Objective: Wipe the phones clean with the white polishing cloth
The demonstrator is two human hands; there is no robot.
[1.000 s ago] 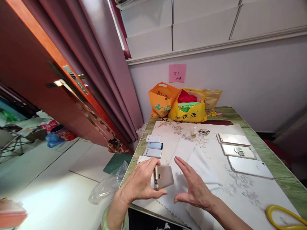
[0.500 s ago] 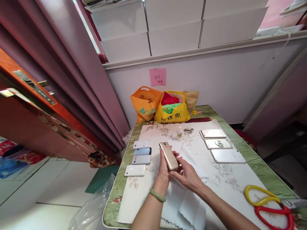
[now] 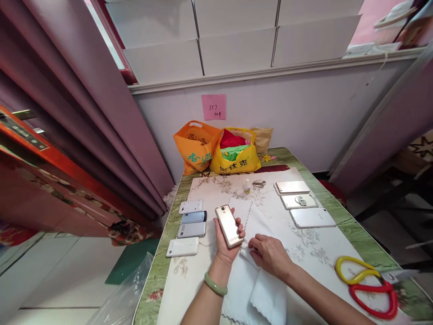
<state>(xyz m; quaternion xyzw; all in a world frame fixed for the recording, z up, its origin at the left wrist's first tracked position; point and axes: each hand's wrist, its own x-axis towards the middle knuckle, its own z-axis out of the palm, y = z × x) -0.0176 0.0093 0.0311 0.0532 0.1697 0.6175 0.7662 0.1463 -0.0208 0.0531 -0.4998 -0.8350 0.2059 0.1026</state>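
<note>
Your left hand (image 3: 227, 246) closes round the gold phone (image 3: 228, 225), back up, just above the table (image 3: 355, 228). Your right hand (image 3: 270, 255) pinches the cloth (image 3: 267, 291) beside it. They haven't met yet. Four phones (image 3: 191, 221) lie left, three phones (image 3: 299, 201) right.

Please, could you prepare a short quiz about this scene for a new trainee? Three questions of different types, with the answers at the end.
1. True or false: the left hand holds a gold phone.
2. The right hand touches: A) the scissors, B) the white cloth, C) the small bottle.
3. How many phones lie in the column to the left of the left hand?

Key: 1 true; 2 B; 3 four.
</note>
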